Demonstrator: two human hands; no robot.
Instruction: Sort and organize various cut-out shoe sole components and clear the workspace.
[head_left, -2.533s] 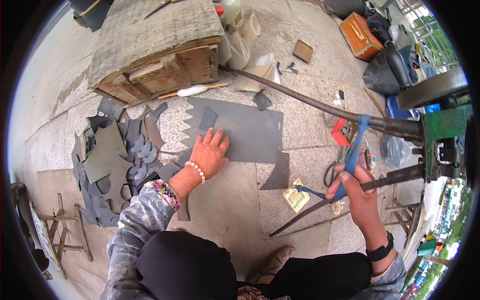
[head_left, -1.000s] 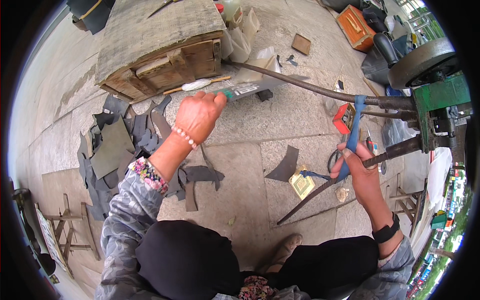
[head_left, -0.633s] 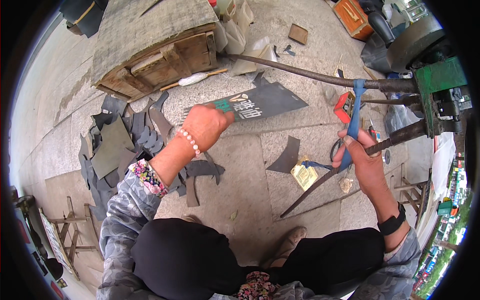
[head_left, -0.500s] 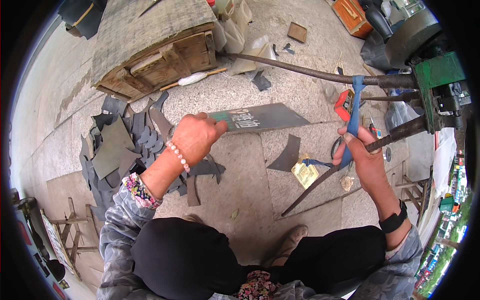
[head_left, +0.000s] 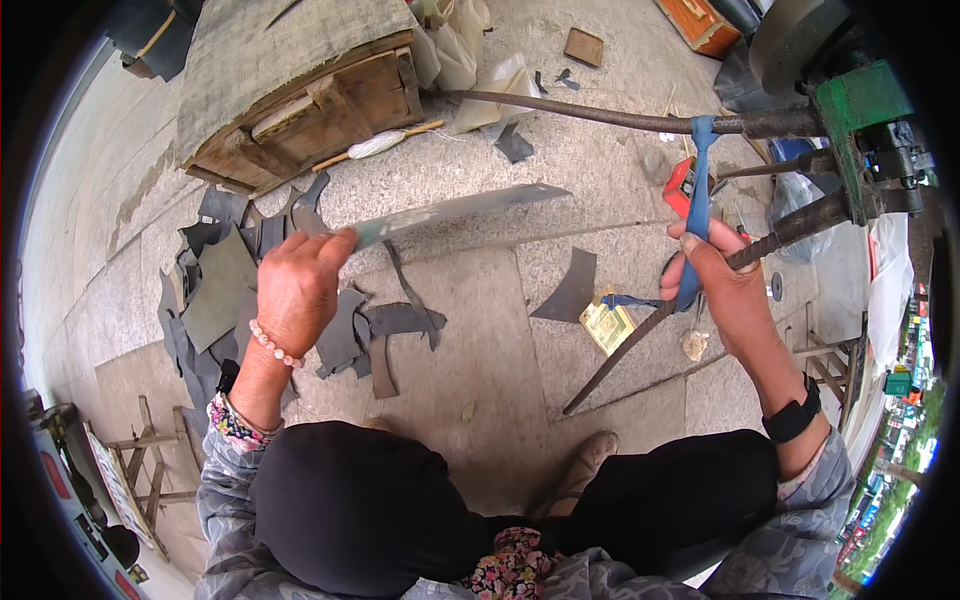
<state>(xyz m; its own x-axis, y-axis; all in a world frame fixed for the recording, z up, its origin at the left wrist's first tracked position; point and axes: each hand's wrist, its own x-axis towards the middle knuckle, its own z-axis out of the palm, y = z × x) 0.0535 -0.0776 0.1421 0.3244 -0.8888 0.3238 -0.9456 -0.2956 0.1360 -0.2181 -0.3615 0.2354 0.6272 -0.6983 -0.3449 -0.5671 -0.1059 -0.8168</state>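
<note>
My left hand is closed on one end of a thin grey flat sheet, which points away to the right and shows nearly edge-on. Whether it is rubber or plastic I cannot tell. Round that wrist is a beaded bracelet. On the right, my right hand has its fingers and thumb closed about a blue strap. The strap is knotted to a long dark metal bar above. A second dark rod slants down to the left, passing by the right hand's fingers.
Dark sheet scraps lie heaped at left, with a curved piece mid-floor. A wooden chest stands far left, a green machine part at right. A red box and a yellow packet lie near the strap.
My left hand has moved left and slightly down with the grey sheet, which has tipped from showing its printed face to nearly edge-on. My right hand stays at the blue strap.
</note>
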